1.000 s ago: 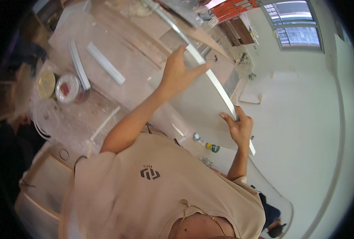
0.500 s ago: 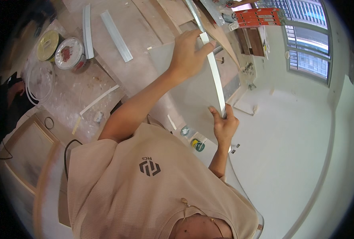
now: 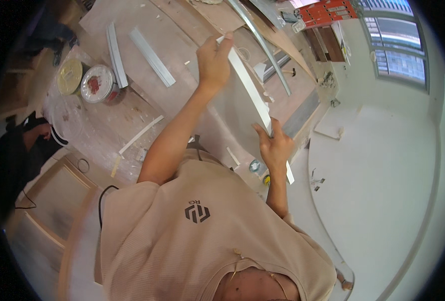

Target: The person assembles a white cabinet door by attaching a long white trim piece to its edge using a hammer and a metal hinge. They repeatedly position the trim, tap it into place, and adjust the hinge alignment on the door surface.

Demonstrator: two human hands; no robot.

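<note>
A long, thin white strip [image 3: 249,88] slants across the middle, held in both hands. My left hand [image 3: 213,62] is closed on its upper end, with the thumb near the tip. Lower down, my right hand [image 3: 276,147] grips the strip between thumb and fingers, and the strip's lower end sticks out past my wrist. Behind the strip shows a flat grey panel [image 3: 228,118], partly covered by my arms. Just beyond the strip lies a long metal channel [image 3: 262,42].
Two tubs, one with a yellowish lid [image 3: 69,77] and one smeared red [image 3: 96,84], stand at left near two metal profiles [image 3: 152,57]. Someone in black [image 3: 17,150] is at the far left. An orange ladder [image 3: 327,12] lies near the window; a white wall [image 3: 378,165] rises at right.
Both hands have moved left with the strip, which now shows its lower end past my right wrist. More of the metal channel is uncovered. The whole view has shifted slightly.
</note>
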